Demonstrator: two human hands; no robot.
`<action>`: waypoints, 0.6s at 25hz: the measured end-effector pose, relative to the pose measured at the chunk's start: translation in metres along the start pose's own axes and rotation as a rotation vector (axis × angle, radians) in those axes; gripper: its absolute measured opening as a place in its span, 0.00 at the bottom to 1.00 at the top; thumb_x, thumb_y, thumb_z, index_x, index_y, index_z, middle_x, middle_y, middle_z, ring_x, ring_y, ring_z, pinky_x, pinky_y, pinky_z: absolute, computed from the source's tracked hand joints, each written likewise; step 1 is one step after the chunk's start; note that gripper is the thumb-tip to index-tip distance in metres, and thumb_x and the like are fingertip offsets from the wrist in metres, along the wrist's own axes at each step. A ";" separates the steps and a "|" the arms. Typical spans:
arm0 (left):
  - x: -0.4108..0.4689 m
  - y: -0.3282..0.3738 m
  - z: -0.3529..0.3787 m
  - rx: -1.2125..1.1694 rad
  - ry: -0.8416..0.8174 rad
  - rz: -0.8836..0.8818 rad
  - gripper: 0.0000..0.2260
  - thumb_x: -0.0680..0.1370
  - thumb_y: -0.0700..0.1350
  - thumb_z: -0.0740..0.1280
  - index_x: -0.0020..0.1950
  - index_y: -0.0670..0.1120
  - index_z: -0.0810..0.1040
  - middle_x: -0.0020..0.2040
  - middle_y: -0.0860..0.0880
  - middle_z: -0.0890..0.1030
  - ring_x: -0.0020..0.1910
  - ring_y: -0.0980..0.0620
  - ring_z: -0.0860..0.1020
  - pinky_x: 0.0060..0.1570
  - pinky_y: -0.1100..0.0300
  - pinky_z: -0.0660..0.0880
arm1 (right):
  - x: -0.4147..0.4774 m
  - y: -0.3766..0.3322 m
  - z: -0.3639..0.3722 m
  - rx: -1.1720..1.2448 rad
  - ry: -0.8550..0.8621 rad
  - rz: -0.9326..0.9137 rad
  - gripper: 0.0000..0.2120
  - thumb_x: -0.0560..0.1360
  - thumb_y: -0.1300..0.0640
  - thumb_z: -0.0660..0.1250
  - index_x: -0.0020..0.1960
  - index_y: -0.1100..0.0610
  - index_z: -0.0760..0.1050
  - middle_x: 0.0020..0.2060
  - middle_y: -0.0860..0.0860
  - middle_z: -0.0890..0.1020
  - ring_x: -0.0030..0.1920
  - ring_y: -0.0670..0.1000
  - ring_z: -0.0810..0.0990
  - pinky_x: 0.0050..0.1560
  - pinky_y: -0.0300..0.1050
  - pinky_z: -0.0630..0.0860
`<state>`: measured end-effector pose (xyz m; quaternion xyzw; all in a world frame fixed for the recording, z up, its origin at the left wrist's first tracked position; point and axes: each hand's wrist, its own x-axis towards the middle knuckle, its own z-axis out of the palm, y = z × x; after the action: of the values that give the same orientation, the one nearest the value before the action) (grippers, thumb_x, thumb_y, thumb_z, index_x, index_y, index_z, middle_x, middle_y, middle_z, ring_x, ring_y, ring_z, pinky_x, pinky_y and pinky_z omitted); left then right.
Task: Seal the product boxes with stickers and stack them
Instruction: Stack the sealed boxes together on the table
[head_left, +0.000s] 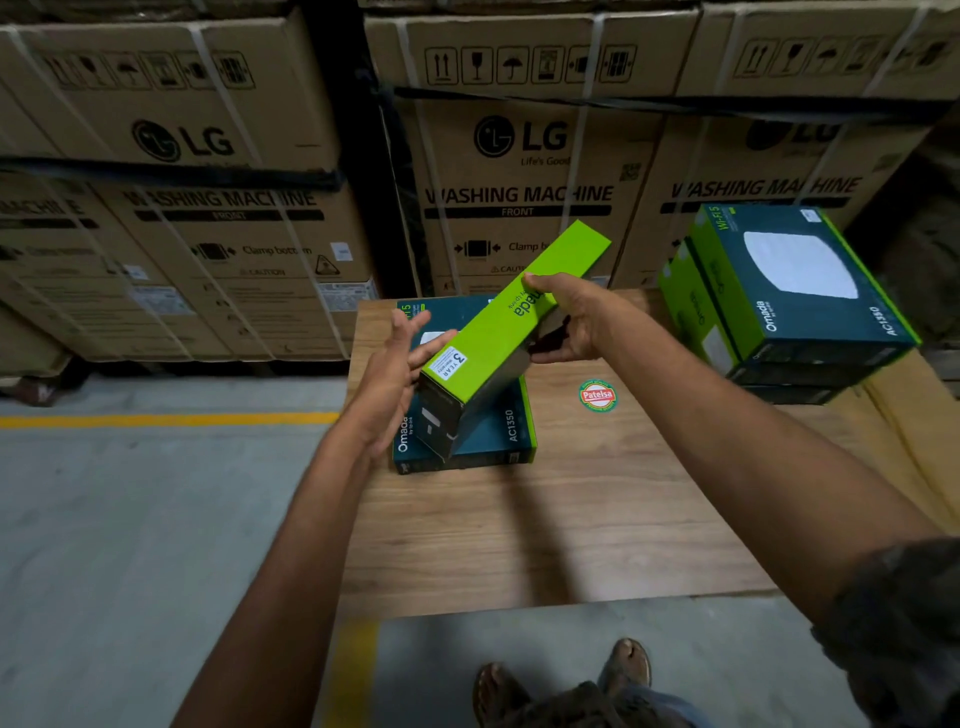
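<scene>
I hold the tilted Omada box in the air above a second box lying on the wooden table — my right hand grips its middle, while my left hand lies flat-fingered against the low end. If that single grip slackens, I judge it slides down — knocking the lower box askew.

A dark mottled short sleeve, blue jeans and brown sandals.
</scene>
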<state>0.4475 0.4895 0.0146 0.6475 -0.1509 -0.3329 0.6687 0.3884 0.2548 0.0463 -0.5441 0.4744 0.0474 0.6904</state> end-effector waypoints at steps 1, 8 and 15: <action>0.000 0.000 -0.003 -0.060 -0.014 -0.017 0.37 0.81 0.70 0.49 0.83 0.48 0.63 0.70 0.47 0.81 0.68 0.49 0.81 0.71 0.49 0.74 | 0.002 0.000 0.001 0.016 -0.001 -0.004 0.21 0.78 0.40 0.72 0.60 0.55 0.75 0.60 0.59 0.82 0.51 0.60 0.82 0.36 0.56 0.79; 0.009 -0.004 -0.014 -0.309 -0.062 -0.147 0.46 0.77 0.77 0.41 0.81 0.46 0.63 0.70 0.38 0.80 0.71 0.43 0.78 0.75 0.46 0.70 | -0.008 0.016 0.032 -0.079 0.031 -0.024 0.41 0.61 0.43 0.85 0.67 0.55 0.71 0.49 0.55 0.83 0.43 0.55 0.85 0.44 0.62 0.85; 0.005 0.001 -0.018 0.068 0.044 -0.112 0.18 0.86 0.58 0.62 0.69 0.47 0.76 0.62 0.52 0.83 0.55 0.60 0.80 0.52 0.70 0.75 | -0.026 0.021 -0.014 0.075 0.003 -0.157 0.27 0.64 0.57 0.75 0.63 0.57 0.76 0.46 0.56 0.85 0.36 0.55 0.85 0.39 0.51 0.84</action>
<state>0.4632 0.5002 0.0119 0.6843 -0.1109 -0.3505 0.6298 0.3536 0.2635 0.0505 -0.5536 0.4326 -0.0254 0.7111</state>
